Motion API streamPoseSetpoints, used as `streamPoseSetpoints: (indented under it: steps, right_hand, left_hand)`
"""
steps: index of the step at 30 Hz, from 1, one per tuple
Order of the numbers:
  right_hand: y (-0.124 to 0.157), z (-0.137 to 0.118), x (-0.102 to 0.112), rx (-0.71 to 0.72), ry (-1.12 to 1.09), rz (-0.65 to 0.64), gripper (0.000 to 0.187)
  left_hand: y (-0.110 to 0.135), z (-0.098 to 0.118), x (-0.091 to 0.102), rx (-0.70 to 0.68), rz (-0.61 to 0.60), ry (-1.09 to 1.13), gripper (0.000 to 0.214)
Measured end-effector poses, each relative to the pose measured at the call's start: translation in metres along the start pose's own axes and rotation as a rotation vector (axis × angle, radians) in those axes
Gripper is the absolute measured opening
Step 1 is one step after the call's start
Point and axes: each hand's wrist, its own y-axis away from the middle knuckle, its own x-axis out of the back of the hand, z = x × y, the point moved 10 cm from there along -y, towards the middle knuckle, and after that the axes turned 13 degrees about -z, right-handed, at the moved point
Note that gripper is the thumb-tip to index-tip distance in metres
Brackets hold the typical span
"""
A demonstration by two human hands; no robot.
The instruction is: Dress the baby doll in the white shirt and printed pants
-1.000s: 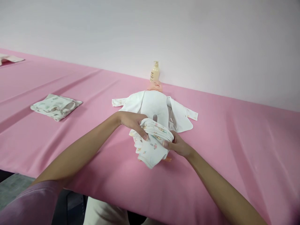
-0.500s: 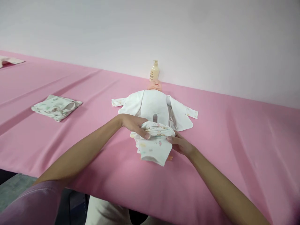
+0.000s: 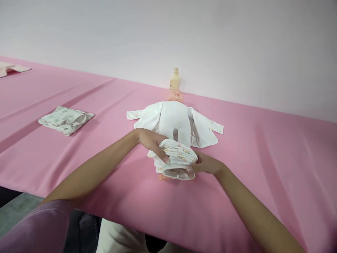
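A baby doll (image 3: 176, 95) lies on its back, its head toward the wall. On it is a white baby top (image 3: 175, 114) with patterned sleeves stretched out to both sides. Over the doll's lower end, my left hand (image 3: 154, 143) grips the left side of a bunched white printed baby garment (image 3: 181, 154), thumb on top. My right hand (image 3: 204, 163) pinches the same cloth at its right edge. The garment's round opening faces me. Small parts of the doll's feet show beneath it; its legs are otherwise hidden.
A pale pump bottle (image 3: 174, 81) stands by the wall behind the doll's head. To the left lies a folded printed garment (image 3: 65, 120), and a pale pink cloth (image 3: 13, 68) is at the far left. A pink sheet (image 3: 118, 196) covers the table up to its front edge.
The garment's lower end, which hung flat toward me, is now gathered up shorter, and its opening shows. My right hand has shifted slightly down and right. Both hands keep hold of the cloth.
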Motion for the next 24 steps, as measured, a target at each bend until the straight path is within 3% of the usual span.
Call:
streamPoseSetpoints:
  steps: [3, 7, 10, 13, 16, 19, 24]
  right_hand:
    - [0.003, -0.004, 0.004, 0.043, -0.008, 0.021, 0.043]
    - [0.001, -0.018, -0.005, 0.034, 0.004, 0.085, 0.036]
    - [0.005, -0.016, -0.011, -0.056, -0.035, 0.314, 0.034]
    - [0.028, -0.01, -0.011, -0.076, -0.028, 0.745, 0.033]
    - [0.057, -0.012, -0.025, -0.068, 0.173, 1.121, 0.021]
    - [0.065, -0.005, -0.049, -0.12, 0.281, 1.247, 0.023]
    - [0.072, 0.021, -0.077, -0.249, 0.217, 1.37, 0.032]
  left_hand:
    - [-0.004, -0.006, -0.005, 0.032, -0.062, -0.02, 0.043]
    - [-0.006, -0.009, -0.004, 0.038, -0.059, -0.002, 0.061]
    - [-0.003, -0.009, -0.001, 0.054, -0.008, -0.024, 0.059]
    - [-0.002, -0.004, 0.003, 0.096, 0.077, -0.077, 0.046]
    - [-0.005, 0.002, -0.001, 0.198, 0.132, -0.187, 0.033]
    - [-0.012, 0.01, -0.007, 0.267, 0.194, -0.301, 0.024]
    - [-0.02, 0.014, -0.012, 0.333, 0.314, -0.44, 0.026]
